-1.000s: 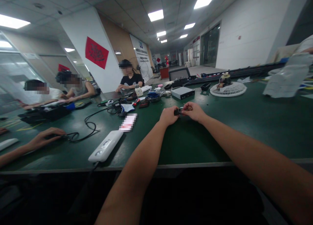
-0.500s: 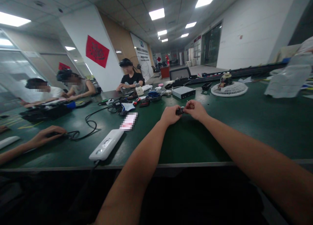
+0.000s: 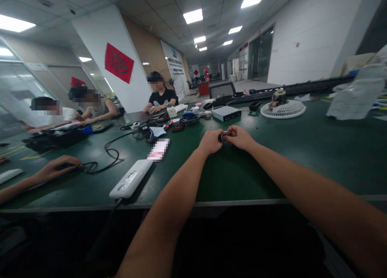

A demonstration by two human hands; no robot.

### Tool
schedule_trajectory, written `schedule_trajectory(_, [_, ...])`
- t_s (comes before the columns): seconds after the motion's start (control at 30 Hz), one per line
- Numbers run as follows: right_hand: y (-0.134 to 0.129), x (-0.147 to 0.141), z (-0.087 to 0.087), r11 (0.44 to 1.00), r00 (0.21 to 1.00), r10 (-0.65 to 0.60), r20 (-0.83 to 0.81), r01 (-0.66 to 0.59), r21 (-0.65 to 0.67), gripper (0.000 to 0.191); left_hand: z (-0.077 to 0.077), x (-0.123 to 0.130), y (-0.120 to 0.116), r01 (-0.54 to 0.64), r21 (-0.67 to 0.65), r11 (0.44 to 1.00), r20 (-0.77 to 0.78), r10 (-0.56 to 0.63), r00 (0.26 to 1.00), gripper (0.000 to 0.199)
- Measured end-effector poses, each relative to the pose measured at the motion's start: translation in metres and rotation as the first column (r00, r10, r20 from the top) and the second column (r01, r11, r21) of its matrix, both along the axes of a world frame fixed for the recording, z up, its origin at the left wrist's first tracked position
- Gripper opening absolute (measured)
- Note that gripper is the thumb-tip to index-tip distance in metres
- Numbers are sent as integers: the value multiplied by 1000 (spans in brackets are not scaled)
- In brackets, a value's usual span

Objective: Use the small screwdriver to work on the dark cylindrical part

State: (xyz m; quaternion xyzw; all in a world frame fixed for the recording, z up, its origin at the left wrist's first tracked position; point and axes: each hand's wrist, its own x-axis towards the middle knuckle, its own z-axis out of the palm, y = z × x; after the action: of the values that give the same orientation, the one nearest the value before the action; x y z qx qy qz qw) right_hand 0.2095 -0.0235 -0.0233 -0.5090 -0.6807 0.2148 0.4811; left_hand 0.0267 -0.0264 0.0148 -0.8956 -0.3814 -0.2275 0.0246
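The small dark piece is turning to show its pale rim, mid-frame, as your left hand is gripping it and your right hand is pinching its end, so you are likely fiddling there and needing a steady hold.

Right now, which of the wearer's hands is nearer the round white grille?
Right. The right hand is to the left of the round white grille and closer to the wearer; the left hand is farther left, beyond the right hand.
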Motion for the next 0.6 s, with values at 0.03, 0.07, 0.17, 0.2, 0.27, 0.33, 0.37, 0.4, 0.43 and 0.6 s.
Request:
schedule_trajectory(0.03, [-1, 0, 1, 1000, 1000, -10, 6, 10, 0, 26, 0, 0, 0, 6, -1, 1000, 6, -6, 1000, 26])
schedule_trajectory(0.07, [-2, -1, 2, 1000, 1000, -18, 11, 19, -2, 26, 0, 0, 0, 13, -2, 1000, 14, -13, 1000, 25])
schedule_trajectory(0.17, [-6, -3, 6, 999, 999, -34, 22, 34, -12, 29, 0, 1, 0, 6, -17, 1000, 34, -6, 999, 26])
schedule_trajectory(0.2, [-7, -3, 7, 999, 999, -37, 27, 37, -11, 31, -1, 2, 0, -13, -25, 1000, 34, 14, 999, 27])
schedule_trajectory(0.27, [-9, -5, 9, 999, 998, -40, 44, 40, 0, 32, -2, 3, -1, -62, -32, 998, 28, 63, 998, 29])
schedule_trajectory(0.33, [-11, -7, 10, 999, 997, -29, 71, 27, 18, 30, -2, 3, -1, -102, -23, 994, 29, 103, 994, 28])
schedule_trajectory(0.37, [-12, -8, 11, 1000, 997, -15, 79, 12, 28, 29, -3, 3, 0, -117, -17, 993, 33, 118, 993, 27])
schedule_trajectory(0.4, [-13, -9, 11, 999, 997, 5, 76, -8, 35, 28, -3, 3, 0, -131, -14, 991, 38, 131, 991, 25])
schedule_trajectory(0.43, [-13, -9, 12, 999, 998, 29, 58, -31, 36, 28, -3, 2, 1, -145, -13, 989, 42, 146, 988, 24])
schedule_trajectory(0.6, [-14, -9, 14, 993, 982, 121, -147, -120, 19, 57, -5, -4, 8, -235, -33, 971, 37, 236, 971, 28])
